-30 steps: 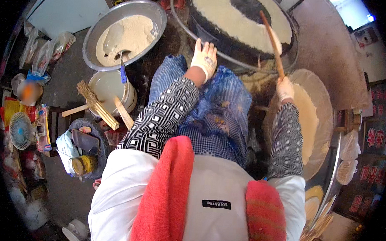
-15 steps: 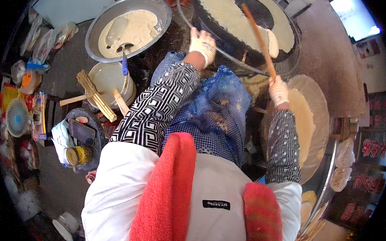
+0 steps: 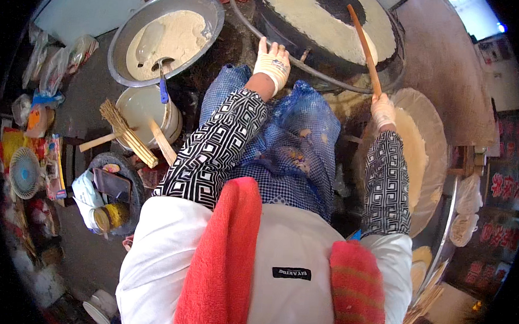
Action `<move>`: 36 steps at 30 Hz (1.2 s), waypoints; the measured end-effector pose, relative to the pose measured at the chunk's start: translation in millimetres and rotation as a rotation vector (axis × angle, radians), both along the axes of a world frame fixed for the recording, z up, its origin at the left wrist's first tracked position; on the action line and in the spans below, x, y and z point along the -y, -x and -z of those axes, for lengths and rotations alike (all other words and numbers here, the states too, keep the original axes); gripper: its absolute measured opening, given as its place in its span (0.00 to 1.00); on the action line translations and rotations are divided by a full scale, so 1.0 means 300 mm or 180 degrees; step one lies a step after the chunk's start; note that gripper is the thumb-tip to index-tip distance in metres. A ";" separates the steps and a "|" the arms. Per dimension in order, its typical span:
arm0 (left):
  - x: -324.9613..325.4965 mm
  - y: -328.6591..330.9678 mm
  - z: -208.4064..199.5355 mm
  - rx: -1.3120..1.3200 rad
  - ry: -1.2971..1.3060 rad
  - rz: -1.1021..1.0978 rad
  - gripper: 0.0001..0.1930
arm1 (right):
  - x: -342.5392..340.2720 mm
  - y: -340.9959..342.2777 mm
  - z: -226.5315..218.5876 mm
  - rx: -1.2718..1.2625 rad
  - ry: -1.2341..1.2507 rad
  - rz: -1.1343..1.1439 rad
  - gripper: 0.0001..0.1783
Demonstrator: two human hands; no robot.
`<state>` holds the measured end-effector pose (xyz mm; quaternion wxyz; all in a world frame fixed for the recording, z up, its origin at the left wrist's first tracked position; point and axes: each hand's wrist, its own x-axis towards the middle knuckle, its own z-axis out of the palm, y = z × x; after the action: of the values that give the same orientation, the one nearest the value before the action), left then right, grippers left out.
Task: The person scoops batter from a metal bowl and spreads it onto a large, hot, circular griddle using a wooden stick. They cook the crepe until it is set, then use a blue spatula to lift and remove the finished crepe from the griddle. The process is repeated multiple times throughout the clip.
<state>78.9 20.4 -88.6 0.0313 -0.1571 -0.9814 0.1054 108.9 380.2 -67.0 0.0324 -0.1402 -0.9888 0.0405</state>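
The right hand (image 3: 383,112) clasps a smooth wooden stick (image 3: 364,42) over pasty batter (image 3: 303,20); the left hand (image 3: 272,67) (fingers loosely extended) is at a rounded hoop (image 3: 327,79).

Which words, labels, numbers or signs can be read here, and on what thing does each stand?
I do not copy wording, only place it.
Black label on the white garment: small pale letters.
Dark panels at the right edge: large red characters, partly blurred.
Left glove: dark marks, too small to read.
Colourful packaging, far left: too blurred.
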 end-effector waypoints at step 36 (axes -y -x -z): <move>0.018 -0.005 0.070 -0.0410 -0.0130 0.0441 0.32 | 0.025 -0.046 0.042 -0.0119 -0.0174 -0.0569 0.19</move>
<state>80.5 14.9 -109.5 0.1048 -0.2168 -0.9661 0.0929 122.6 372.8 -79.7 0.0509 -0.0498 -0.9973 0.0188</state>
